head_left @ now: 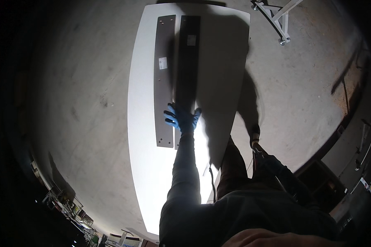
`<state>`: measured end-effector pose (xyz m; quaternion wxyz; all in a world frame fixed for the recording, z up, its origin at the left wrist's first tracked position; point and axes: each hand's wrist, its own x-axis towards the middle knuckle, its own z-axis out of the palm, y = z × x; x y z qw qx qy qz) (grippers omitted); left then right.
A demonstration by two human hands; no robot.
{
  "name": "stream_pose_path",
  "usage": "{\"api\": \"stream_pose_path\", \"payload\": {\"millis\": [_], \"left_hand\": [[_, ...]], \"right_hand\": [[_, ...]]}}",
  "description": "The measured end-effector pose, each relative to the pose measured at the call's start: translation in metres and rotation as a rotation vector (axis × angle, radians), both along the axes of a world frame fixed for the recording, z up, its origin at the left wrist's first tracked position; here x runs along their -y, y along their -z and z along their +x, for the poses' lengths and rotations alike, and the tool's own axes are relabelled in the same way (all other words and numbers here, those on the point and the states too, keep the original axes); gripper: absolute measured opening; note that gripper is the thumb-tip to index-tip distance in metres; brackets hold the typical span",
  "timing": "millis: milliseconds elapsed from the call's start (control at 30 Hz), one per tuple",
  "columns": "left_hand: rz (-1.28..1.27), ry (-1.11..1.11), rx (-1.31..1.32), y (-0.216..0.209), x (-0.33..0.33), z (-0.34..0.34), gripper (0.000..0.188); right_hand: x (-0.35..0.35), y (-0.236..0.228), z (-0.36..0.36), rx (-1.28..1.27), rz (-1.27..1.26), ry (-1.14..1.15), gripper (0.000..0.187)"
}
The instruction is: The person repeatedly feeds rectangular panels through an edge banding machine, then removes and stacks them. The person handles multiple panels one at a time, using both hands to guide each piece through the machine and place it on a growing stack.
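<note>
Two long, dark grey-brown boards lie side by side on a large white panel (222,103), a narrow gap between them. The left board (164,94) has small holes near both ends and a pale label. On the right board (188,70), also labelled, rests my left hand (184,120) in a blue glove. Its fingers are spread, some reaching over the gap toward the left board. Low beside the panel's right edge, my right hand (259,154) is in deep shadow. It seems closed around a dark, narrow thing (255,133) that I cannot make out.
A white metal stand (281,24) with feet is at the far right on the concrete floor (86,90). A dark cord (212,183) hangs by the panel's right edge. A dark box (319,183) stands at the lower right, and clutter (72,210) lines the lower left.
</note>
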<state>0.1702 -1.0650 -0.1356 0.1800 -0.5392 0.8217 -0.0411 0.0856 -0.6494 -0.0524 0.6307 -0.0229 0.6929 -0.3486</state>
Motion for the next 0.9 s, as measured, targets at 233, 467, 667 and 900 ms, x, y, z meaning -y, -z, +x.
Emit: {"api": "stream_pose_path", "payload": {"millis": [233, 467, 667, 900], "left_hand": [[-0.178, 0.224, 0.004, 0.036, 0.093, 0.011, 0.123], [-0.125, 0.089, 0.011, 0.079, 0.031, 0.026, 0.118], [-0.064, 0.373, -0.221, 0.200, 0.286, -0.033, 0.088], [0.307, 0.816, -0.542, 0.226, 0.100, -0.118, 0.089]], "right_hand": [[0.002, 0.061, 0.041, -0.019, 0.154, 0.071, 0.040], [-0.081, 0.074, 0.017, 0.305, -0.250, 0.632, 0.061], [0.149, 0.108, -0.018, 0.295, -0.127, 0.616, 0.031], [0.025, 0.079, 0.009, -0.784, 0.003, 0.595, 0.022]]}}
